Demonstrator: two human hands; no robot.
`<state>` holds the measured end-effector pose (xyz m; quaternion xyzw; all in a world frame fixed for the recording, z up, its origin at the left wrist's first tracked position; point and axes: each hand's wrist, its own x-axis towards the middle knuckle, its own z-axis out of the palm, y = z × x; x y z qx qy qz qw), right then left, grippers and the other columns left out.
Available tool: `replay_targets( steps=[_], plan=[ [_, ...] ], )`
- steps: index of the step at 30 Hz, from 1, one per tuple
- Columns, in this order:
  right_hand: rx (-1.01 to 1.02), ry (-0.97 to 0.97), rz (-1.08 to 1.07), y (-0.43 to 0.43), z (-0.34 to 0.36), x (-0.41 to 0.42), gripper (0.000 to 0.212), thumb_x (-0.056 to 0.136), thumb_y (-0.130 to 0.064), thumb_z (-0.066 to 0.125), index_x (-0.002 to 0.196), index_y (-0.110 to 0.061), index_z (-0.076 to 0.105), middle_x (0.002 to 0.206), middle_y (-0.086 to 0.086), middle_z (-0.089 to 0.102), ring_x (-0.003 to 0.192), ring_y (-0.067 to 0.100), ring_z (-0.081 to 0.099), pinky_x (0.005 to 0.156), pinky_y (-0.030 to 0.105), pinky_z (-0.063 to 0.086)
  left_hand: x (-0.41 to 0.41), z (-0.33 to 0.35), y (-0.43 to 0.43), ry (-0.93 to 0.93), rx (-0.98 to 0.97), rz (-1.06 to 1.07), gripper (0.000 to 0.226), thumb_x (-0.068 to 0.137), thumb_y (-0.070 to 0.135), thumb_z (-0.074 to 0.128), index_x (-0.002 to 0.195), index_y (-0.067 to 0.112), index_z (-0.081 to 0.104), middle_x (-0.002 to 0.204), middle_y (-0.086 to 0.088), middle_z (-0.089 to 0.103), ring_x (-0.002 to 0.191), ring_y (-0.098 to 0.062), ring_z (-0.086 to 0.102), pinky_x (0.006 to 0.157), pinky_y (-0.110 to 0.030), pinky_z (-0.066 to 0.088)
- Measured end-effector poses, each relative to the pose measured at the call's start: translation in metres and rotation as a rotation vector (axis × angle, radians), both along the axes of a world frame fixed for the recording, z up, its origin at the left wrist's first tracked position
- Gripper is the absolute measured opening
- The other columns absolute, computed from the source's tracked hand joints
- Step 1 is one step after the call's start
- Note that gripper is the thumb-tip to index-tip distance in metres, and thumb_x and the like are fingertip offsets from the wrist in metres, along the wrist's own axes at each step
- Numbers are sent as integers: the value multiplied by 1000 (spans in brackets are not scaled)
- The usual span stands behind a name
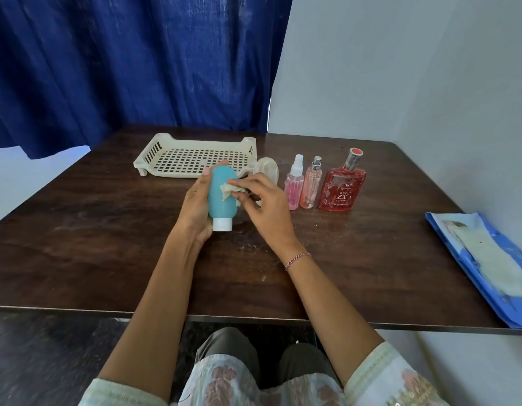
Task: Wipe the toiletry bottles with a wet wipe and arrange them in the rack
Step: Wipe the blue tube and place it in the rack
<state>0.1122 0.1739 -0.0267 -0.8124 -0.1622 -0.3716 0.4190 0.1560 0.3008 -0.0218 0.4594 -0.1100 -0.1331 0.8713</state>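
Patterned sleeve (pixel 385 376); left hand (pixel 195 206) grips white-capped teal bottle (pixel 220 200); right hand (pixel 265 206) pinches wipe (pixel 229 191).

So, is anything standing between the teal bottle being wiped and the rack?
Nothing visible does. The teal bottle, in the left hand, is just before the rack; other bottles stand to its right.

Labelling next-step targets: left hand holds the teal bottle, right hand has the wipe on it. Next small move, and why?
Probably drag the crumpled white wet wipe down the teal plastic bottle toward its white cap: the right hand pinches it against the mid-body only, while the left hand grips the bottle.
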Motion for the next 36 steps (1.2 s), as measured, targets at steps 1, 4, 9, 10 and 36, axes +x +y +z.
replay_targets(
  steps=[1, 4, 9, 10, 36],
  plan=[
    [6, -8, -12, 1, 0, 0, 24, 85, -4, 65, 109, -4, 68, 98, 8, 61, 93, 5, 55, 83, 12, 47, -1, 0, 0, -5, 17, -18, 36, 100, 40, 35, 118, 22, 61, 101, -6, 68, 76, -14, 65, 61, -29, 56],
    [10, -48, -93, 1, 1, 1, 24, 86, -3, 63, 109, -3, 68, 95, 9, 59, 92, 7, 53, 84, 10, 44, -3, -1, -1, -9, 110, -49, 34, 100, 37, 38, 116, 20, 62, 94, -2, 71, 74, -13, 65, 60, -28, 56],
    [20, -62, -189, 0, 1, 3, 22, 87, -3, 61, 108, -5, 68, 97, 8, 60, 94, 11, 55, 84, 12, 44, -5, -2, -4, 20, 208, -20, 26, 98, 36, 44, 102, 19, 65, 83, -2, 71, 70, -15, 66, 62, -32, 56],
    [22, -60, -203, 2, 1, 4, 21, 87, -4, 62, 107, -5, 68, 98, 8, 60, 95, 13, 56, 84, 13, 45, -5, -2, -4, 20, 205, -19, 26, 98, 36, 44, 101, 20, 64, 83, -2, 71, 71, -15, 66, 63, -32, 56],
    [132, 475, 166, 18, -9, 4, 23, 91, -12, 59, 110, -1, 65, 100, 8, 63, 83, 11, 59, 78, 22, 53, 4, 0, 6, 309, -282, 449, 26, 101, 34, 41, 104, 22, 64, 112, -13, 66, 84, -17, 67, 71, -31, 56]
  ],
)
